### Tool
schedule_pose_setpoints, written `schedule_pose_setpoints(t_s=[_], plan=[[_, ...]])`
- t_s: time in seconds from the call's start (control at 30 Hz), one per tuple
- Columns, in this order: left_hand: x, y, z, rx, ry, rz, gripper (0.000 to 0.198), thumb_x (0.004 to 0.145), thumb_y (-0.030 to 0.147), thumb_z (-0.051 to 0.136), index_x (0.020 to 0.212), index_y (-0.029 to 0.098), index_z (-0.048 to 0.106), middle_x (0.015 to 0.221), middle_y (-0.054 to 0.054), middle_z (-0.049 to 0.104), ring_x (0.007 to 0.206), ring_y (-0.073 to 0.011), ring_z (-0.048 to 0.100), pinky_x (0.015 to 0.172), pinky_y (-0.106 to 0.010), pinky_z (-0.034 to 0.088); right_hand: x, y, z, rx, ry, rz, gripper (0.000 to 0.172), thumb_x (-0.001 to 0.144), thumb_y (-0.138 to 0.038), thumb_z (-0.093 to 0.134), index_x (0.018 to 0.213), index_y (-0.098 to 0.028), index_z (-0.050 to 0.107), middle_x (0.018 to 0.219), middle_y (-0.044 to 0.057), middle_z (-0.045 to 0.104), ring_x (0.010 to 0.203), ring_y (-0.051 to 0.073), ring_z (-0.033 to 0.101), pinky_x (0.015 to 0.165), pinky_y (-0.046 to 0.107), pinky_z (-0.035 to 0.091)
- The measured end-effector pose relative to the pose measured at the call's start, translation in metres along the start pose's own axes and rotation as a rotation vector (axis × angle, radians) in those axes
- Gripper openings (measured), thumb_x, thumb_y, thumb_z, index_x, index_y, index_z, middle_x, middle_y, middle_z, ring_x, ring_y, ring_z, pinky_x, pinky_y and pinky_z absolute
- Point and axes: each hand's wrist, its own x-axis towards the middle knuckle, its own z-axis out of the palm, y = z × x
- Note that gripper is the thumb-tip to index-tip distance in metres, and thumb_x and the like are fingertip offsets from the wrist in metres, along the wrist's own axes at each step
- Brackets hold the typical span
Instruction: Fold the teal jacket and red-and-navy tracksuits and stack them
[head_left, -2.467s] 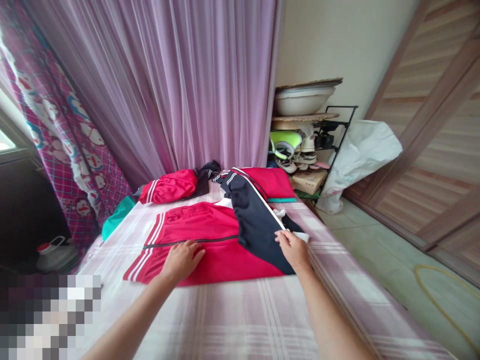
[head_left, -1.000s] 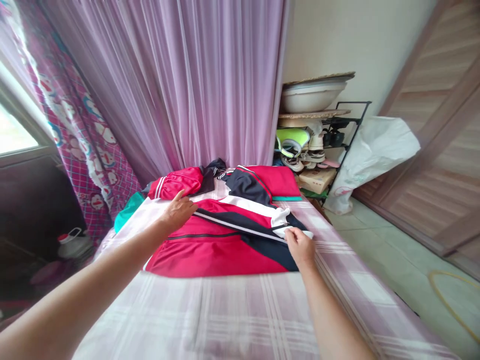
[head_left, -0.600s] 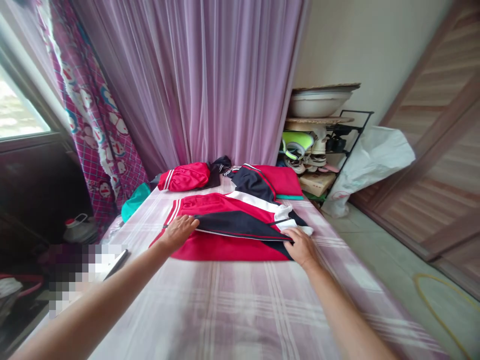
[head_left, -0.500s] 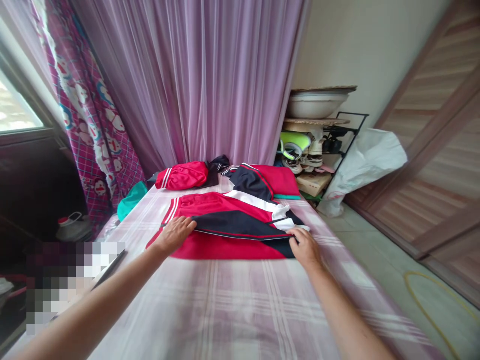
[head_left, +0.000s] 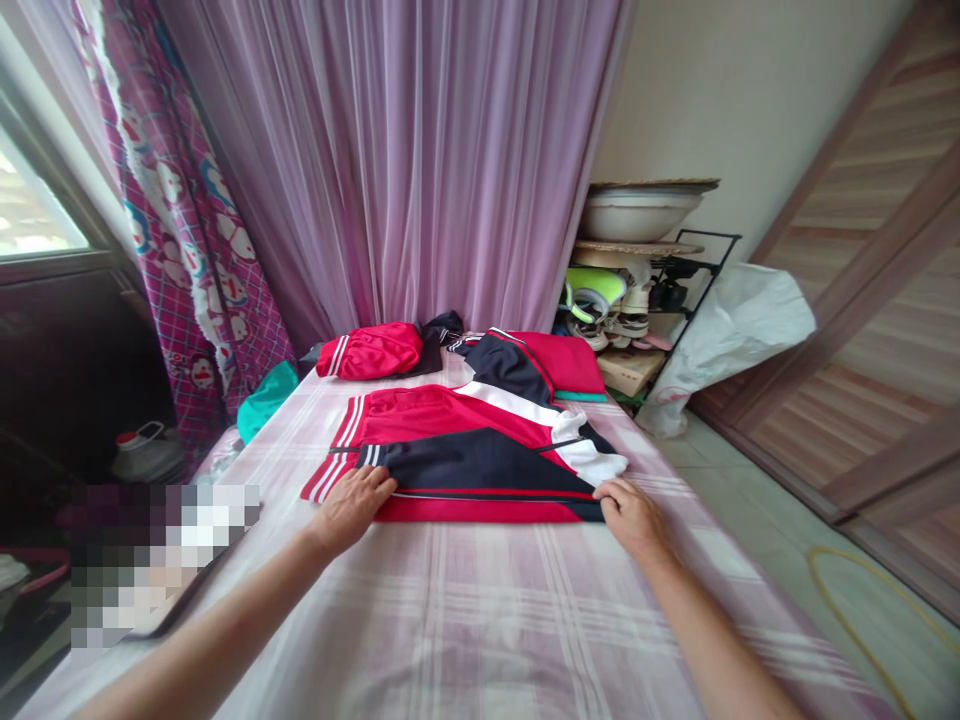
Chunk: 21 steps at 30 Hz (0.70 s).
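A red, navy and white track jacket (head_left: 480,408) lies spread across the bed, with its collar end to the right and the striped hem to the left. One navy sleeve (head_left: 465,460) is laid lengthwise over the red body. Near the striped cuff, my left hand (head_left: 356,505) has its fingers closed on the edge of this sleeve. My right hand (head_left: 634,515) pinches the sleeve's other end by the shoulder, just below the white collar (head_left: 592,460). Its fingertips partly cover the cloth there.
Behind the jacket lie a bunched red garment (head_left: 375,350) and a folded red cloth (head_left: 574,362). A plaid sheet (head_left: 480,620) covers the bed. A blurred-out flat object (head_left: 180,570) rests at the left edge. A shoe rack (head_left: 675,300) and white sack (head_left: 735,335) stand at the right.
Both hands have come down and slightly nearer to me, bringing the navy sleeve flat over the red body. The striped cuff now shows beside my left hand.
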Motion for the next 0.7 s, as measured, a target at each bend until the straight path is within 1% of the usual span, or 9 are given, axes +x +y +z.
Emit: schedule_pose_setpoints(t_s=[0.1, 0.2, 0.27, 0.33, 0.43, 0.5, 0.53, 0.6, 0.7], plan=[[-0.003, -0.001, -0.005, -0.109, -0.009, -0.038, 0.023, 0.094, 0.022, 0.048, 0.103, 0.021, 0.069, 0.101, -0.008, 0.071, 0.092, -0.0232, 0.065, 0.081, -0.036, 0.049, 0.009, -0.003, -0.007, -0.017, -0.032, -0.008, 0.027, 0.072, -0.017, 0.046, 0.065, -0.026, 0.070, 0.084, 0.003, 0.074, 0.083, 0.023, 0.065, 0.075, 0.034, 0.050], [0.009, -0.004, -0.015, -0.208, 0.037, -0.080, 0.030, 0.097, 0.038, 0.046, 0.098, 0.022, 0.071, 0.097, -0.007, 0.073, 0.091, -0.0219, 0.067, 0.082, -0.034, 0.051, 0.029, -0.030, -0.013, 0.031, 0.023, -0.082, 0.028, 0.075, -0.018, 0.047, 0.074, -0.025, 0.075, 0.093, 0.005, 0.076, 0.093, 0.024, 0.067, 0.087, 0.036, 0.050], [0.025, -0.002, -0.016, -0.228, 0.105, -0.113, 0.036, 0.099, 0.040, 0.040, 0.105, 0.022, 0.071, 0.106, -0.008, 0.073, 0.101, -0.0222, 0.067, 0.092, -0.036, 0.050, 0.046, -0.068, -0.010, 0.077, 0.043, -0.140, 0.031, 0.081, -0.020, 0.048, 0.088, -0.025, 0.077, 0.101, 0.006, 0.076, 0.099, 0.024, 0.067, 0.091, 0.037, 0.050], [0.043, 0.004, -0.008, -0.198, 0.151, -0.176, 0.039, 0.099, 0.042, 0.040, 0.120, 0.023, 0.067, 0.128, -0.010, 0.068, 0.122, -0.0260, 0.059, 0.106, -0.043, 0.043, 0.059, -0.114, 0.001, 0.122, 0.001, -0.214, 0.034, 0.089, -0.025, 0.045, 0.104, -0.023, 0.076, 0.113, 0.008, 0.074, 0.108, 0.024, 0.066, 0.098, 0.038, 0.048], [0.064, 0.018, 0.014, -0.137, 0.086, -0.290, 0.051, 0.096, 0.051, 0.043, 0.138, 0.025, 0.056, 0.149, -0.012, 0.052, 0.141, -0.0329, 0.041, 0.116, -0.058, 0.028, 0.068, -0.177, 0.030, 0.093, -0.148, -0.284, 0.041, 0.095, -0.032, 0.045, 0.130, -0.024, 0.065, 0.140, 0.009, 0.061, 0.130, 0.025, 0.054, 0.108, 0.043, 0.041], [0.068, 0.024, 0.029, -0.136, 0.014, -0.323, 0.058, 0.096, 0.056, 0.041, 0.144, 0.026, 0.050, 0.152, -0.012, 0.049, 0.143, -0.0342, 0.038, 0.116, -0.061, 0.023, 0.066, -0.199, 0.050, 0.040, -0.297, -0.295, 0.047, 0.097, -0.037, 0.044, 0.140, -0.026, 0.056, 0.150, 0.009, 0.051, 0.140, 0.027, 0.043, 0.114, 0.049, 0.032], [0.068, 0.025, 0.033, -0.144, -0.010, -0.327, 0.060, 0.096, 0.058, 0.039, 0.146, 0.026, 0.048, 0.153, -0.012, 0.048, 0.144, -0.0341, 0.037, 0.117, -0.061, 0.022, 0.064, -0.203, 0.059, 0.014, -0.373, -0.282, 0.049, 0.097, -0.040, 0.044, 0.143, -0.026, 0.053, 0.153, 0.009, 0.047, 0.143, 0.027, 0.039, 0.116, 0.052, 0.028], [0.066, 0.026, 0.036, -0.164, -0.038, -0.330, 0.062, 0.096, 0.060, 0.035, 0.148, 0.027, 0.045, 0.154, -0.010, 0.046, 0.145, -0.0332, 0.034, 0.118, -0.060, 0.020, 0.059, -0.198, 0.071, -0.030, -0.488, -0.233, 0.052, 0.098, -0.045, 0.043, 0.146, -0.025, 0.051, 0.155, 0.011, 0.043, 0.145, 0.028, 0.034, 0.117, 0.055, 0.023], [0.063, 0.025, 0.031, -0.201, -0.083, -0.328, 0.065, 0.096, 0.062, 0.031, 0.150, 0.026, 0.043, 0.157, -0.009, 0.043, 0.147, -0.0320, 0.031, 0.119, -0.060, 0.018, 0.054, -0.166, 0.079, -0.079, -0.505, -0.161, 0.055, 0.097, -0.048, 0.041, 0.147, -0.024, 0.049, 0.157, 0.011, 0.040, 0.147, 0.028, 0.032, 0.118, 0.055, 0.019]])
